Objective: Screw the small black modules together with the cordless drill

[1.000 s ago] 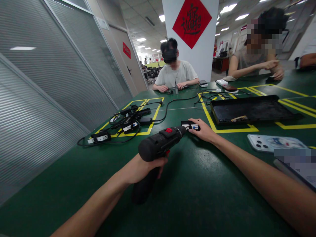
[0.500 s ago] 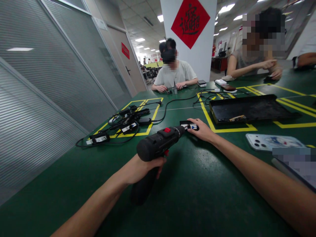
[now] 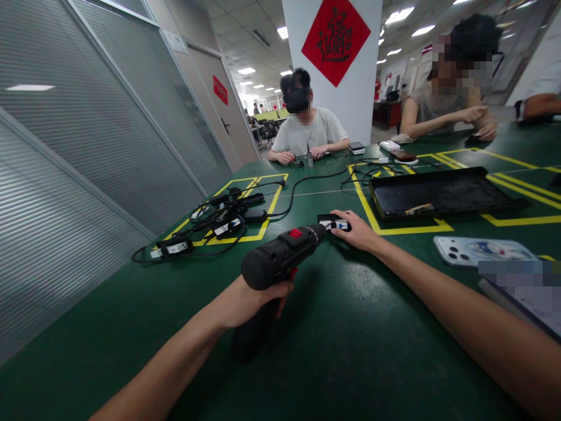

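My left hand (image 3: 258,301) is wrapped round the grip of a black cordless drill (image 3: 280,254) with a red trigger and a red switch on top. The drill's chuck points away from me, toward a small black case with a white label (image 3: 337,223). My right hand (image 3: 357,230) grips that case from its right side and steadies it on the green table (image 3: 333,327). The drill's front end meets or nearly meets the case; whether the bit touches a screw is too small to tell.
Left of the drill lies a heap of black adapters and cables (image 3: 232,213) inside yellow tape. A black tray (image 3: 433,193) stands at the right, with a phone (image 3: 482,251) nearer me. Two people sit across the table; one person (image 3: 309,128) handles small parts.
The view has shifted very slightly. Both hands, the drill and the case keep almost the same positions.
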A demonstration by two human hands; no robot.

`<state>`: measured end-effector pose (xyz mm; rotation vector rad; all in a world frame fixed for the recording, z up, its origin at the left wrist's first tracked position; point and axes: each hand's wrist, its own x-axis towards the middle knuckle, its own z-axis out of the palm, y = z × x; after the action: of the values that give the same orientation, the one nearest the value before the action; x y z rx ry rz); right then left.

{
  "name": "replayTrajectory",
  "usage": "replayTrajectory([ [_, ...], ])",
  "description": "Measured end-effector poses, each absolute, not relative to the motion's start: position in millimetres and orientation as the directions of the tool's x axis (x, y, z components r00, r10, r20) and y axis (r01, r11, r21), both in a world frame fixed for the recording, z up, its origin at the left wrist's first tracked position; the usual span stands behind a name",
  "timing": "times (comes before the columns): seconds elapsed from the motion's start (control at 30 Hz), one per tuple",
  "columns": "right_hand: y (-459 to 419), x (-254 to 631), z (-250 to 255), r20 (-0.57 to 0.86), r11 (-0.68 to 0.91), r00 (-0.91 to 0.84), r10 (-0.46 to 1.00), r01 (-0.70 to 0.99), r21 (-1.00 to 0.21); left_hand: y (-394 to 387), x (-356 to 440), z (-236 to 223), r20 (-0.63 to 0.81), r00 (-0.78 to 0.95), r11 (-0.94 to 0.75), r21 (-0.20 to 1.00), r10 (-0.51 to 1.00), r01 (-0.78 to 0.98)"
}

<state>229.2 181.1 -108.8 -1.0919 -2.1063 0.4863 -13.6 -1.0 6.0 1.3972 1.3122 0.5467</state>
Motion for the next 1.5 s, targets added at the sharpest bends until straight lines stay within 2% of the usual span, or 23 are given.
replayTrajectory([
  [0.67, 181, 229, -110, 0.426, 0.579, -0.392, 0.815, 0.548, -0.604, 0, -21, -3, -0.39, 0.311, 0.286, 0.899, 0.866, 0.331],
  [0.93, 182, 228, -109, 0.42, 0.568, -0.383, 0.823, 0.561, -0.602, 2, -26, -4, -0.348, 0.299, 0.268, 0.923, 0.889, 0.278],
  [1.27, 181, 229, -108, 0.418, 0.571, -0.39, 0.821, 0.559, -0.601, -1, -21, 1, -0.343, 0.288, 0.222, 0.897, 0.894, 0.381],
  [1.5, 182, 229, -110, 0.424, 0.574, -0.388, 0.819, 0.557, -0.6, -2, -20, -1, -0.319, 0.245, 0.239, 0.921, 0.915, 0.307],
])
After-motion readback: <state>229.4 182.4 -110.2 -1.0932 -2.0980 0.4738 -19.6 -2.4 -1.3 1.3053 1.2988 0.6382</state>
